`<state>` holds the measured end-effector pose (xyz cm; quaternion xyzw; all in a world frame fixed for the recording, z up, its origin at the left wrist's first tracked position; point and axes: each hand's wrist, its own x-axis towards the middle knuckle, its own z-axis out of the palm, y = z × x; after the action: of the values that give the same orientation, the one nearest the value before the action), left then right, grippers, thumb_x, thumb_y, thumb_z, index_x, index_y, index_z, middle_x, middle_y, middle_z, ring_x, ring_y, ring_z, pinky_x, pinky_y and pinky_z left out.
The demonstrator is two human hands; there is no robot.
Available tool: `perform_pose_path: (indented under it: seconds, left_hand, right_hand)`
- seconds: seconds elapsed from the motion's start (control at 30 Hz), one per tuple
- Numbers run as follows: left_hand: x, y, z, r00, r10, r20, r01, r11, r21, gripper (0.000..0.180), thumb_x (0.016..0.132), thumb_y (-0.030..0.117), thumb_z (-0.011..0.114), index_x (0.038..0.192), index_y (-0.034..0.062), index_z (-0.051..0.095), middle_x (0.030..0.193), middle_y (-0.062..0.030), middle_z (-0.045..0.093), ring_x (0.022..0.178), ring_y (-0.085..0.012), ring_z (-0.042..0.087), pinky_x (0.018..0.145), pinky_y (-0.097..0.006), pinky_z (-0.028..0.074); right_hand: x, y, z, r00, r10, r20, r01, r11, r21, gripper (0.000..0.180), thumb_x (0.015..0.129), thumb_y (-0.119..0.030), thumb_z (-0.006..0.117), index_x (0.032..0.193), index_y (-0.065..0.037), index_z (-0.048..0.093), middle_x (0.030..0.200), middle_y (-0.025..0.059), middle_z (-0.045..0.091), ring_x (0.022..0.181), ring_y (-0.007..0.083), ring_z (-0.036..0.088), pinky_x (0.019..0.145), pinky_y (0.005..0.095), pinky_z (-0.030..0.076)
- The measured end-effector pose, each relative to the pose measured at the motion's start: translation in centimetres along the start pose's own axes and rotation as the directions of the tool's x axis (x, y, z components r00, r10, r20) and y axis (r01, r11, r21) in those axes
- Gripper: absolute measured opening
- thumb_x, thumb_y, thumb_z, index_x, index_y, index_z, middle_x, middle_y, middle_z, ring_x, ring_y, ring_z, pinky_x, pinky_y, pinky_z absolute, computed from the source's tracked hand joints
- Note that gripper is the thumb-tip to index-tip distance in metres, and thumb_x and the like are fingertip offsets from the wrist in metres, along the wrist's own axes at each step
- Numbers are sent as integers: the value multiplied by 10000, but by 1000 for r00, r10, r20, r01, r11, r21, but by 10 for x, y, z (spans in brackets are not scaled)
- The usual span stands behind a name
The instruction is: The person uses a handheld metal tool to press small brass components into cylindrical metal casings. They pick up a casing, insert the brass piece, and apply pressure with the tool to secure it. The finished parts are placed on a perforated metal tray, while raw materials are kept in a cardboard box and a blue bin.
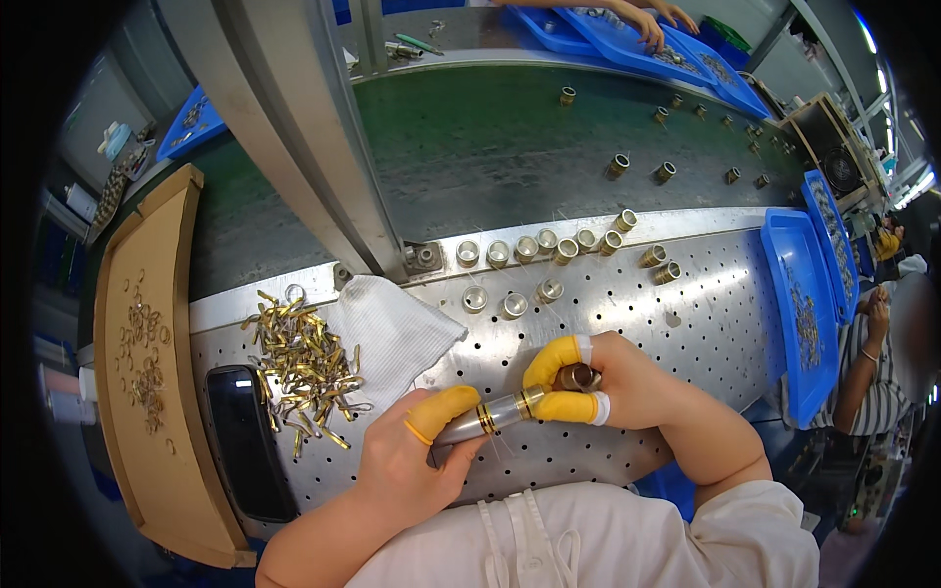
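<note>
My left hand (407, 451), with a yellow finger cot on it, is wrapped round one end of a shiny metal tube (506, 410) with gold and black bands. My right hand (627, 380), two fingers in yellow cots, closes on the other end. A brownish open-ended metal sleeve (578, 377) sits between the right hand's fingers; whether it joins the tube is hidden. Beyond the hands, several short metal sleeves (514, 306) stand on the perforated metal bench. Left of them lies a pile of small gold metal clips (304, 358), beside a pale cloth (392, 328).
A black phone (247, 441) lies near a cardboard tray (186, 470) of small rings. Blue trays (792, 255) stand at the right. A metal post (314, 147) rises before the green conveyor belt (470, 118), which carries more sleeves. Across it, another person's hands (652, 29) reach into blue trays.
</note>
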<state>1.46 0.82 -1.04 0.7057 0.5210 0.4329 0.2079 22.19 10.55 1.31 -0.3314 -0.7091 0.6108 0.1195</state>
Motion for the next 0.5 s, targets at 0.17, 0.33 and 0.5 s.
perform_pose_path:
  seconds: [0.17, 0.33, 0.5]
  left_hand:
    - [-2, -1, 0, 1000, 16, -19, -17, 998, -52, 357, 614, 44, 765, 906, 0, 564, 759, -116, 614, 640, -223, 619, 580, -284, 485]
    - [-2, -1, 3, 999, 49, -6, -49, 995, -88, 342, 606, 30, 762, 882, -4, 563, 737, -113, 607, 609, -214, 611, 548, -276, 479]
    - [-4, 0, 8, 998, 34, -47, -39, 994, -101, 343, 602, 5, 750, 889, -1, 562, 742, -115, 601, 595, -227, 590, 532, -282, 471]
  right_hand:
    - [-3, 1, 6, 996, -93, -17, 93, 995, 39, 251, 709, -115, 728, 910, -33, 602, 711, 13, 566, 561, 64, 435, 524, 210, 379]
    - [-1, 9, 16, 984, -175, -31, 176, 984, 25, 252, 702, -91, 723, 928, -48, 620, 722, 11, 554, 573, 76, 455, 528, 216, 382]
    - [1, 10, 18, 971, -239, -31, 236, 969, -66, 346, 673, -128, 767, 993, -76, 647, 742, 18, 547, 608, 111, 486, 537, 242, 392]
